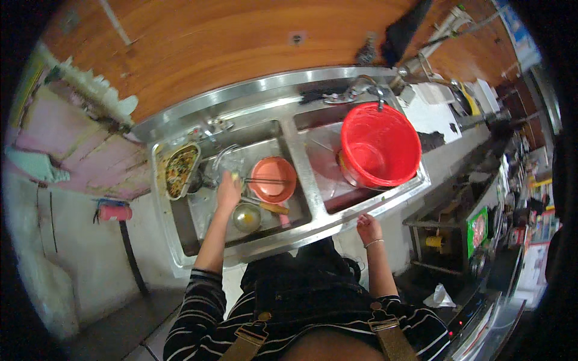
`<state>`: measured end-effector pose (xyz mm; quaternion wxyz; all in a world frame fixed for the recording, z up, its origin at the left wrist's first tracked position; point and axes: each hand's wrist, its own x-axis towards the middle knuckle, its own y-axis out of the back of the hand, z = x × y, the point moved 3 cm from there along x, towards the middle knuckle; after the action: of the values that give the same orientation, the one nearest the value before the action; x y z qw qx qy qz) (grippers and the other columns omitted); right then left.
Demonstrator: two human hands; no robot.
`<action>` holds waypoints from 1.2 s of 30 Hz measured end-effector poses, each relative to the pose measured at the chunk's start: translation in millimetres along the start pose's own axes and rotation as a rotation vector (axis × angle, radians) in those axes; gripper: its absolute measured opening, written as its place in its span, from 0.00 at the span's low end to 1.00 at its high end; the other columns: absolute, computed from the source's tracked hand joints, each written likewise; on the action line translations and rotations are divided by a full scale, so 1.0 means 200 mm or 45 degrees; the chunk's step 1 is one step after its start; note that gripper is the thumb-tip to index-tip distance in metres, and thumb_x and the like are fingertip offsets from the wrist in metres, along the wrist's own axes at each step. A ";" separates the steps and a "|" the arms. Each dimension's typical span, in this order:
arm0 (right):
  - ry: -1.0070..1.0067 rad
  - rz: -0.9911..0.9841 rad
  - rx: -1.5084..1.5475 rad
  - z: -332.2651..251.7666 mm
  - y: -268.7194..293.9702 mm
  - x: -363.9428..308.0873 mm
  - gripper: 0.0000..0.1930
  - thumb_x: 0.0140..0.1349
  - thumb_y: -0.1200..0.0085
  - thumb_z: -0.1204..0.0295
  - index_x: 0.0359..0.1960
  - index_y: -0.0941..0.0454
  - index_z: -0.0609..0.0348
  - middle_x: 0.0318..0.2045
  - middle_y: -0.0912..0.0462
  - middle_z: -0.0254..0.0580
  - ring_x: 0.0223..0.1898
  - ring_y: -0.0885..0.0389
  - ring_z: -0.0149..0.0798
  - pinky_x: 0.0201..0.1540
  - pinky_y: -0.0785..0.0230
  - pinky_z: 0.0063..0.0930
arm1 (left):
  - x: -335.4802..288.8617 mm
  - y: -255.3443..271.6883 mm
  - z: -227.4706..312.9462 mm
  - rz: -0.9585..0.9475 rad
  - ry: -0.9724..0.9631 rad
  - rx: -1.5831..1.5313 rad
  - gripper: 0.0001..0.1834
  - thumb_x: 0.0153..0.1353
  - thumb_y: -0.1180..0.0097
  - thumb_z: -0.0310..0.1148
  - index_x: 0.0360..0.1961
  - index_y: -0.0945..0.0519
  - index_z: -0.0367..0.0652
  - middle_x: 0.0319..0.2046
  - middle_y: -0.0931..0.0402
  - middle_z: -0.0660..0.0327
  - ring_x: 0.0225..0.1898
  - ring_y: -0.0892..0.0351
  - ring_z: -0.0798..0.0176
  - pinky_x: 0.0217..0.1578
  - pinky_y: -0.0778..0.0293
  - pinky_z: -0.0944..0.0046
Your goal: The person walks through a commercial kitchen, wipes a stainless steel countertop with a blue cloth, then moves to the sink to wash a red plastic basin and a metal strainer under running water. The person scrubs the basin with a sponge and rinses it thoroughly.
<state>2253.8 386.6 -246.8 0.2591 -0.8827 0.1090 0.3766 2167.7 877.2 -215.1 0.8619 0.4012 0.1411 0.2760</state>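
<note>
Head view takes in a large red bucket [380, 145] standing in the right basin and hiding much of its bottom, with a metal tap [379, 95] reaching over its back rim. In the left basin, a scrap-filled strainer [182, 172] sits along the outer wall, and a round metal bowl [247, 218] with something yellow in it lies near the front. The person's left hand [229, 191] is over that basin, its fingers partly bent; a small pale bit shows at the fingertips, but whether it is gripped I cannot tell. An orange bowl [273, 179] lies just to this hand's right, a clear vessel [229, 160] just beyond it; a wooden-handled utensil [274, 208] lies to its right, nearer the body, and dark chopsticks [269, 180] cross the orange bowl. The right hand [369, 230], well apart, hangs near the front edge with fingers loosely curled, half open, nothing visible in it. The steel double sink [301, 162] is wet and scuffed, backed by a brown wood-look wall [241, 42]; pink tiles [96, 144] rise at left, and crowded shelves [445, 234] stand at right.
</note>
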 end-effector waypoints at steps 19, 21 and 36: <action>1.002 0.086 -0.627 -1.36 -0.07 0.43 0.09 0.60 0.48 0.73 0.41 0.33 0.59 0.33 0.31 0.32 0.35 0.33 0.27 0.39 0.38 0.20 | 1.54 -1.79 2.12 -0.636 -0.916 0.304 0.15 0.58 0.58 0.37 0.29 0.21 0.39 0.35 0.24 0.45 0.37 0.24 0.42 0.41 0.29 0.50; 1.018 0.093 -0.876 -1.38 -0.10 0.45 0.17 0.58 0.44 0.72 0.46 0.35 0.62 0.39 0.33 0.37 0.38 0.33 0.29 0.43 0.37 0.23 | 1.52 -1.81 2.08 -0.727 -0.924 0.425 0.15 0.58 0.58 0.36 0.31 0.21 0.40 0.34 0.23 0.46 0.38 0.24 0.45 0.42 0.29 0.53; 0.991 -0.466 -1.447 -1.41 -0.31 0.80 0.38 0.51 0.43 0.77 0.62 0.51 0.63 0.56 0.36 0.56 0.56 0.34 0.49 0.58 0.41 0.37 | 1.48 -1.74 1.98 -0.467 -0.895 0.085 0.12 0.59 0.56 0.32 0.32 0.22 0.36 0.31 0.23 0.50 0.36 0.23 0.49 0.38 0.27 0.57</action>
<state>2560.7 286.8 -175.2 -0.2399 -0.9557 -0.1695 -0.0169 2717.8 625.4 -236.3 0.8791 0.4673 -0.0843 -0.0414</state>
